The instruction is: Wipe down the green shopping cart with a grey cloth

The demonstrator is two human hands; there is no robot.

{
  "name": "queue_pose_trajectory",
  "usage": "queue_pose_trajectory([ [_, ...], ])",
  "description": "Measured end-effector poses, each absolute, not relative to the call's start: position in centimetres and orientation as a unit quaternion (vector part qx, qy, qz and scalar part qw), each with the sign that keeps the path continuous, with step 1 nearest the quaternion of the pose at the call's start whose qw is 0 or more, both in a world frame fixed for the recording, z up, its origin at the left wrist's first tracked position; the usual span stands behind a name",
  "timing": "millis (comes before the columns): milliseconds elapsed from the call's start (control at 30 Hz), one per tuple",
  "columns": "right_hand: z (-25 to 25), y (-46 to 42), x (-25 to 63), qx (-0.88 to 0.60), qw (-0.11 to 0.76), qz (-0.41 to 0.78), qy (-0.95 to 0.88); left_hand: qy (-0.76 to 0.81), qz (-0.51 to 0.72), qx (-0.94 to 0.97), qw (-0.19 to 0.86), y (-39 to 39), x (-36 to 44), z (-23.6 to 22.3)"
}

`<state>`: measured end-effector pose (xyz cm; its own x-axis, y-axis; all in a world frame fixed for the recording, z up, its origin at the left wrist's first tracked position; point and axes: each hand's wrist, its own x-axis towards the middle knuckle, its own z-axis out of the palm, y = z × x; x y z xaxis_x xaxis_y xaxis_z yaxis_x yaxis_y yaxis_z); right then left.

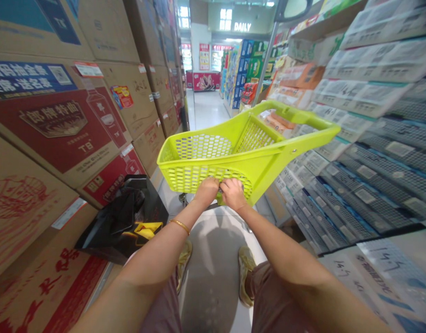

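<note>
A lime-green plastic shopping cart (pixel 265 159) stands tilted in the aisle just in front of me, its basket empty as far as I see. My left hand (pixel 206 190) and my right hand (pixel 233 193) sit side by side at the near lower edge of the basket. Both have their fingers curled into the perforated wall. A gold bangle is on my left wrist.
Stacked cardboard cartons (pixel 60 125) wall the left side. A black bag (pixel 126 217) with something yellow inside hangs by my left arm. Shelves of packaged goods (pixel 372 138) fill the right. The tiled aisle (pixel 206 108) runs ahead toward a lit "DAILY" sign.
</note>
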<state>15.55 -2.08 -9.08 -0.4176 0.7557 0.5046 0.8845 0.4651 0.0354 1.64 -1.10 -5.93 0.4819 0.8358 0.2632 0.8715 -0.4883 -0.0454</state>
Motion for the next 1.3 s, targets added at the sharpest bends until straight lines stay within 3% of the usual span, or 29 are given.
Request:
queue_pose_trajectory([
  [267,-6.3,-1.7,15.3,-0.517,0.28,-0.166,-0.792,-0.499,-0.11,-0.858,0.05,-1.0,1.4,-6.0],
  [933,-12.6,-2.7,16.3,-0.446,0.105,-0.146,-0.877,-0.504,-0.096,-0.855,0.071,-1.5,1.6,-5.4],
  [1067,-11.4,-2.5,16.3,-0.46,0.153,-0.159,-0.86,-0.498,-0.093,-0.859,0.071,-1.4,1.5,-5.3],
  [1300,-6.6,-1.6,16.2,-0.494,0.31,-0.202,-0.787,-0.498,-0.091,-0.86,0.066,-1.1,1.5,-5.8],
])
